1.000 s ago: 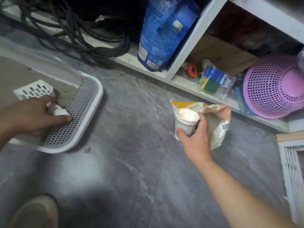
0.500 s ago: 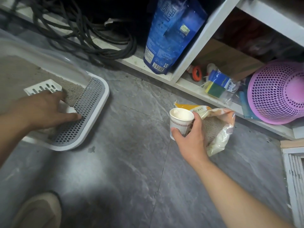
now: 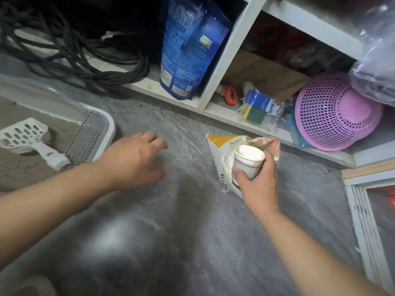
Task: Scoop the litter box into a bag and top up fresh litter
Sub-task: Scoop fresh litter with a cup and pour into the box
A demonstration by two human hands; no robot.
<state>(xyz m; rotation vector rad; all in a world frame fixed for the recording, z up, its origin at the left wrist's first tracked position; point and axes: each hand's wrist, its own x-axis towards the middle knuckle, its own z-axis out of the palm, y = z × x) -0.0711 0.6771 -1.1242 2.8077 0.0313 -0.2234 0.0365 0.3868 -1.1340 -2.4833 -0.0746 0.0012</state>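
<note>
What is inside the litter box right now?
Grey-brown litter fills the litter box, and the white slotted scoop lies on it, handle toward the perforated grey step. Any waste under the scoop or litter is hidden.

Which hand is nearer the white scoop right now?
Left. The left hand hovers over the floor just right of the litter box, where the scoop lies. The right hand grips the paper cup farther right.

Both forearms reach forward over the floor. The left hand [image 3: 136, 159] hovers palm down, fingers loosely curled (holding nothing) — the right hand [image 3: 257, 184] grips a paper cup [image 3: 248, 162].
</note>
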